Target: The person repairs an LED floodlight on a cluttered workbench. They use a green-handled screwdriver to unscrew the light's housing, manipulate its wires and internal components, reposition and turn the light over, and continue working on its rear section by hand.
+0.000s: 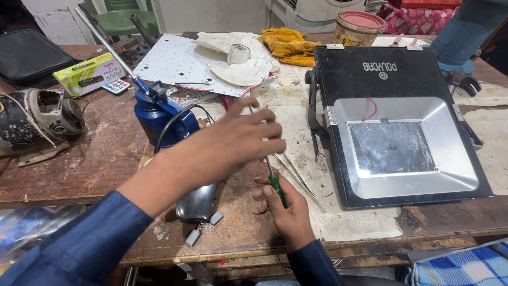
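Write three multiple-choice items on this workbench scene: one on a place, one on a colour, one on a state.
1. Where does the floodlight housing lie?
A. right of the hands
B. on the floor
C. left of the blue vise

2. What colour is the screwdriver handle?
A. red
B. green
C. yellow

3. How is the right hand?
A. flat and empty
B. closed round the screwdriver
C. out of view

Answers:
1 A, the housing sits on the table to the right.
2 B, the grip shows green.
3 B, fingers wrap the handle; the left hand hovers open above.
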